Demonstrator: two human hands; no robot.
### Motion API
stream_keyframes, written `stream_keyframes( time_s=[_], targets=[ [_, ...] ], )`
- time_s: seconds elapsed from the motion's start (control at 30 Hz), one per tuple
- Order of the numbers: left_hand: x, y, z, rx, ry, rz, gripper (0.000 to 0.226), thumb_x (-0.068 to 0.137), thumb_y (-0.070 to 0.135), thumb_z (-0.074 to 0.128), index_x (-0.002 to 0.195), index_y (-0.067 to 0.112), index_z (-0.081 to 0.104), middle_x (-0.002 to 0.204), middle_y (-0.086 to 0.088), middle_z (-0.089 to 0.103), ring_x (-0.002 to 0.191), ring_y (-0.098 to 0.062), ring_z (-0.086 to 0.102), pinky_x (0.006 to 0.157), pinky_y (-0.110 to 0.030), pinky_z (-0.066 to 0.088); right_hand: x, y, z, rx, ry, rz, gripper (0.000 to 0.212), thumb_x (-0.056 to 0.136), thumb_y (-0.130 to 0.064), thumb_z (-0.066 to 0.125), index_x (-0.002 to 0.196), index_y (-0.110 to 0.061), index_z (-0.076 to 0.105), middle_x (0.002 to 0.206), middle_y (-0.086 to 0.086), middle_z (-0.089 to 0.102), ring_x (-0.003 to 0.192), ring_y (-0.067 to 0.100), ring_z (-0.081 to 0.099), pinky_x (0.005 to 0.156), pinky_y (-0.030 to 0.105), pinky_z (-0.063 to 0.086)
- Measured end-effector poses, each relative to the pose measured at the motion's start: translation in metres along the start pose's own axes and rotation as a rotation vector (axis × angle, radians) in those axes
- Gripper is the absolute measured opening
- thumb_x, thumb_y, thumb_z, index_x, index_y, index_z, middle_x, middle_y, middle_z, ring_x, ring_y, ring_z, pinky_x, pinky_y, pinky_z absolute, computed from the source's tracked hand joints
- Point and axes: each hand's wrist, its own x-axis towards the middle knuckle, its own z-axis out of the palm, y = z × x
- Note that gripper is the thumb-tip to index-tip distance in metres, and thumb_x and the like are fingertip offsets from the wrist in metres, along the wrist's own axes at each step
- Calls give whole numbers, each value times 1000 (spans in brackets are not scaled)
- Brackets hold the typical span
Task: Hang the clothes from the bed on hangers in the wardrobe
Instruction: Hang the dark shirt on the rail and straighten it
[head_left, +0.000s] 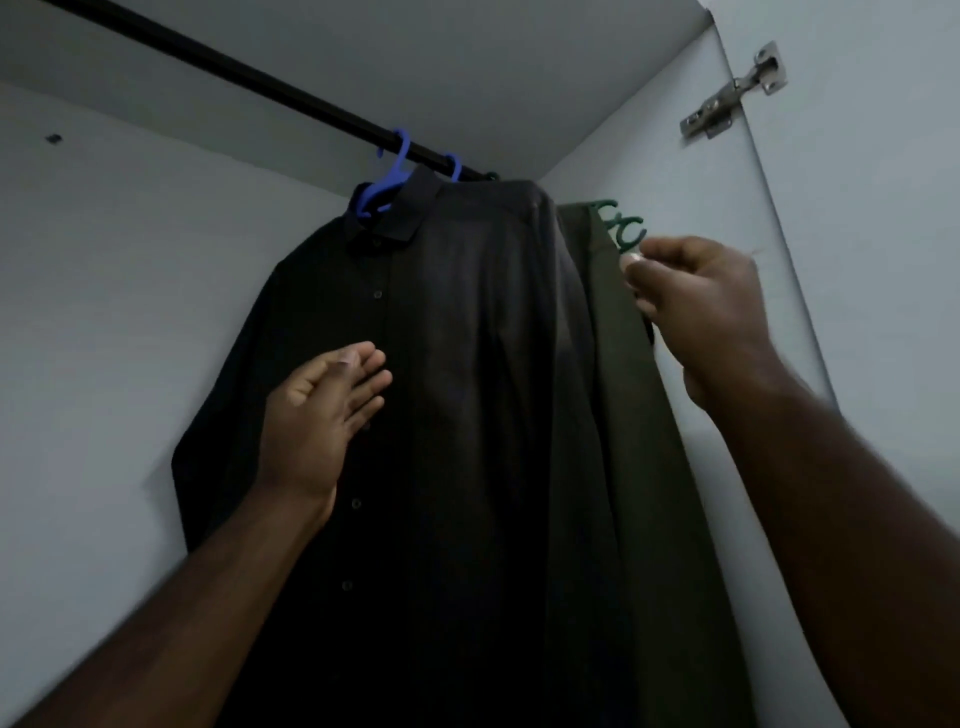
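A black button shirt (415, 415) hangs on a blue hanger (387, 182) from the black wardrobe rail (249, 85). A second blue hook (453, 165) sits on the rail just right of it. At the right hangs an olive-green garment (613, 415) on a green hanger (621, 228). My left hand (322, 410) is raised with straight fingers in front of the black shirt's button line, holding nothing. My right hand (696, 301) has curled fingers at the end of the green hanger and the olive garment's shoulder; whether it pinches the cloth is unclear.
Pale grey wardrobe walls surround the clothes. The right side panel carries a metal door hinge (737, 93) near the top. The rail runs bare to the upper left of the hangers.
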Motion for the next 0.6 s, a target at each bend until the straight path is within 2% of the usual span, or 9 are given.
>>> stream_keyframes(
  time_s=[0.1, 0.23, 0.43, 0.53, 0.6],
  targets=[
    [-40, -1, 8, 73, -61, 28, 20, 103, 21, 53, 114, 21, 69, 115, -2, 74, 109, -17, 70, 93, -36, 53, -44, 13, -27, 7, -21, 82, 35, 79, -38, 77, 111, -24, 72, 99, -3, 75, 98, 11, 72, 92, 41, 57],
    [-95, -3, 17, 145, -99, -58, 19, 100, 21, 58, 115, 21, 70, 114, 1, 74, 109, -14, 70, 93, -36, 54, -107, 32, -54, 35, -29, 244, 24, 87, -24, 76, 111, -22, 73, 94, -2, 77, 95, 13, 73, 94, 43, 57],
    [-183, -3, 36, 248, -69, -249, 20, 95, 15, 65, 112, 24, 71, 110, 3, 75, 107, -10, 70, 93, -31, 55, -192, 66, -85, 46, -113, 545, 25, 88, -21, 75, 113, -20, 73, 98, -5, 76, 96, 9, 71, 96, 38, 56],
    [-226, -6, 48, 335, -52, -403, 23, 94, 21, 68, 117, 25, 70, 108, 6, 74, 106, -8, 69, 94, -29, 55, -231, 82, -93, 69, -181, 687, 23, 88, -18, 75, 111, -19, 73, 98, -3, 75, 96, 12, 70, 98, 41, 55],
    [-252, -12, 57, 412, -55, -519, 34, 92, 29, 71, 124, 20, 67, 107, 8, 72, 104, -9, 68, 95, -32, 55, -254, 90, -99, 67, -249, 764, 20, 87, -21, 75, 107, -22, 74, 102, -3, 75, 99, 14, 69, 99, 42, 55]
  ],
)
